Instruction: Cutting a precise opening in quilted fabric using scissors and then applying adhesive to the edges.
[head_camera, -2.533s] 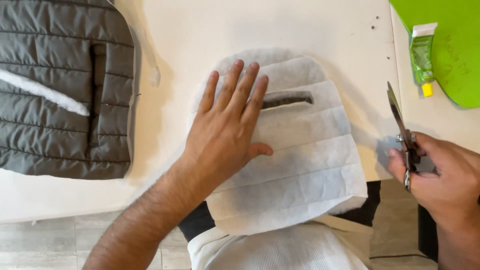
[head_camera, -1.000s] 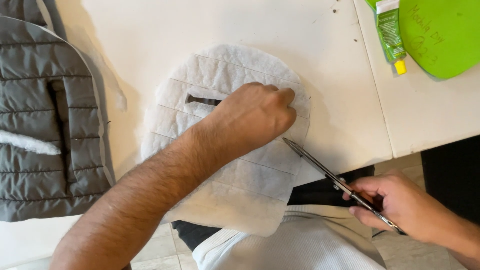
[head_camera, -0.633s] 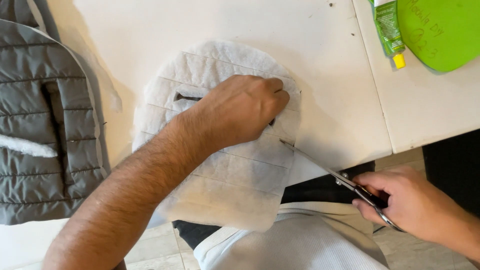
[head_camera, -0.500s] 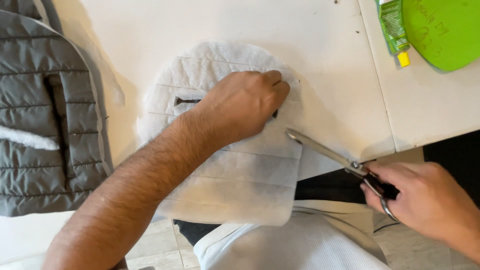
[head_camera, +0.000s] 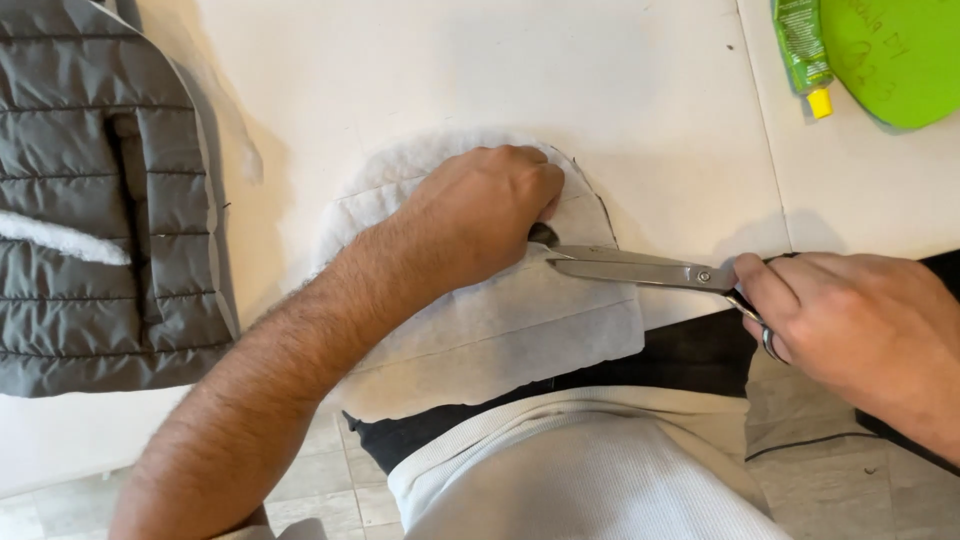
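In the middle of the frame a white quilted padding piece (head_camera: 480, 330) lies on the white surface (head_camera: 450, 70), and its lower edge hangs a little over the front edge, above the person's lap. The left hand (head_camera: 480, 215) rests on the upper part of this piece with the fingers curled and pressed together, holding it down. I cannot see whether the fingertips pinch a fold, because they are hidden under the knuckles. The right hand (head_camera: 850, 320) comes in from the right of the frame, with its fingers closed through the handles of the metal scissors (head_camera: 640, 270). The blades look almost closed and their tip lies on the piece, just beside the left hand.

The padding seems to me very light and soft, like fluffy wadding with stitched lines. It bends easily and will probably slide on the smooth surface, so a flat, firm press near the blades looks the best hold. Its edges look loose and may fray or stretch if pulled.

At the left of the frame lies a grey quilted garment (head_camera: 90, 200). In the upper right corner are a green tube (head_camera: 800, 50) and a green round sheet (head_camera: 890, 55).
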